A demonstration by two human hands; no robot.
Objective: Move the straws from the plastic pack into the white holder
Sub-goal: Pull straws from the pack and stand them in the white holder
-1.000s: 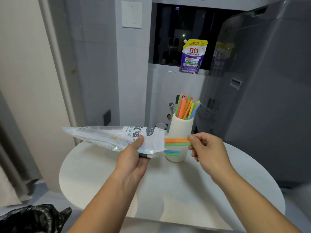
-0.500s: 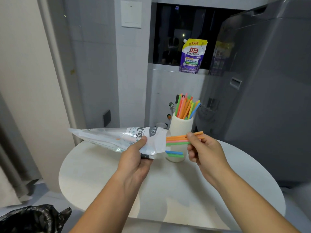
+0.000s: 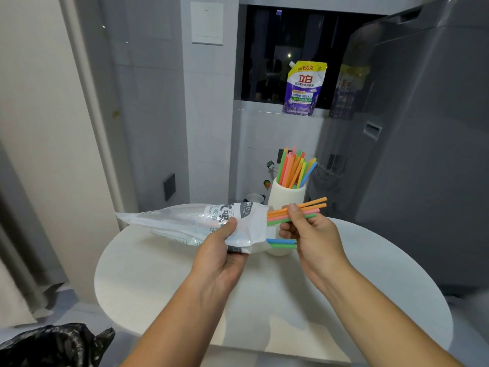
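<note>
Our left hand (image 3: 222,250) is curled round the open end of the plastic pack (image 3: 190,221), thumb on top, holding it level above the round white table (image 3: 158,287). Our right hand (image 3: 309,234) pinches a small bunch of straws (image 3: 312,206), orange, pink and green, between thumb and fingers. Their far ends poke out to the right and their near ends sit inside the pack's mouth.

Just below, a blue and a green straw (image 3: 281,243) stick out of the same opening, untouched. Behind both hands the white holder (image 3: 287,197) stands on the table, bristling with upright straws (image 3: 295,168), mostly orange and green.

We'd call this mid-pull: the bunch is partly out of the pack and not yet free. Next we'd need to draw it clear to the right, tip it upright and lower it into the holder's open top without knocking the holder over.

Further out, there's a purple detergent pouch (image 3: 304,88) on the window ledge, a grey washing machine (image 3: 423,128) at right, and a black bin bag (image 3: 53,345) bottom left
</note>
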